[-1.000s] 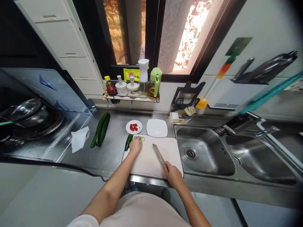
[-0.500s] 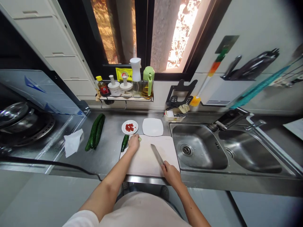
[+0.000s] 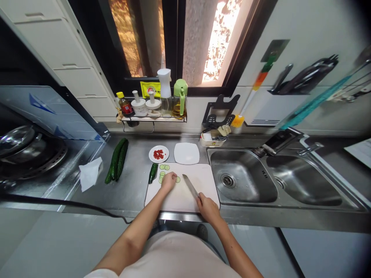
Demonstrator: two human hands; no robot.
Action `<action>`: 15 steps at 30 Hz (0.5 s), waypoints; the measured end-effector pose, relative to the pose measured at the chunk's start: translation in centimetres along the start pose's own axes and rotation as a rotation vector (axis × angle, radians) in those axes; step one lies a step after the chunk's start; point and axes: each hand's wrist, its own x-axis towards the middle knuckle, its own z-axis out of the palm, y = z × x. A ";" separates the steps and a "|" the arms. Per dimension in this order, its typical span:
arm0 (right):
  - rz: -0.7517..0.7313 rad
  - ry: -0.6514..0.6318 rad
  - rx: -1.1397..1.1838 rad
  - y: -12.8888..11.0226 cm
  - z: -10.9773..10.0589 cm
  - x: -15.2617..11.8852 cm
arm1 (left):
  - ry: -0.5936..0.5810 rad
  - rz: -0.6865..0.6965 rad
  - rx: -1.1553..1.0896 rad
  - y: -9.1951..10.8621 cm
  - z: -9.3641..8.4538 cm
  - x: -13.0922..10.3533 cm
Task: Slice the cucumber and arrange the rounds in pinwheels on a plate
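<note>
On my monitor, I have the right hand wrapped around the handle of a long silver metal knife, over the white rectangular cutting board. My left hand is among round pale-green cucumber slices on its far left part; I can't tell whether it's gripping one. A short dark-green cucumber piece lies at the left edge

I can make out no readable words or numbers from here. The yellow packet on the shelf carries a round red-and-white emblem and dark print too small for me; the yellow-capped bottle wears a red label I can't decipher. My cutting board has a faint, illegible mark near its far right corner.
</note>
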 end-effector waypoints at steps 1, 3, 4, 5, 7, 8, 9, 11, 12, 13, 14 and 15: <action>-0.006 0.001 -0.008 0.0 0.0 0.0 | 0.005 0.000 0.021 0.0 0.1 -0.1; -0.022 0.007 -0.025 -0.1 0.0 0.0 | 0.023 -0.005 0.076 0.0 -0.1 -0.3; -0.031 0.010 -0.034 -0.2 0.0 0.0 | 0.032 -0.008 0.106 0.1 -0.2 -0.4; -0.042 0.009 -0.042 -0.3 0.1 0.0 | 0.039 -0.010 0.133 0.1 -0.3 -0.4; -0.065 0.000 -0.057 -0.6 0.2 0.1 | 0.044 -0.009 0.172 0.1 -0.6 -0.4; -0.077 -0.006 -0.063 -0.7 0.2 0.1 | 0.043 -0.009 0.185 0.1 -0.7 -0.4; -0.089 -0.010 -0.068 -0.9 0.3 0.1 | 0.041 -0.010 0.195 0.1 -0.7 -0.4; -0.103 -0.016 -0.080 -1.2 0.4 0.1 | 0.034 -0.012 0.203 0.1 -0.7 -0.2; -0.104 -0.019 -0.086 -1.2 0.5 0.1 | 0.032 -0.017 0.204 0.1 -0.6 -0.1; -0.103 -0.024 -0.091 -1.3 0.5 0.1 | 0.030 -0.021 0.203 0.1 -0.6 0.0; -0.102 -0.028 -0.095 -1.3 0.6 0.1 | 0.029 -0.025 0.201 0.1 -0.5 0.2; -0.100 -0.034 -0.098 -1.3 0.6 0.1 | 0.027 -0.028 0.197 0.0 -0.5 0.3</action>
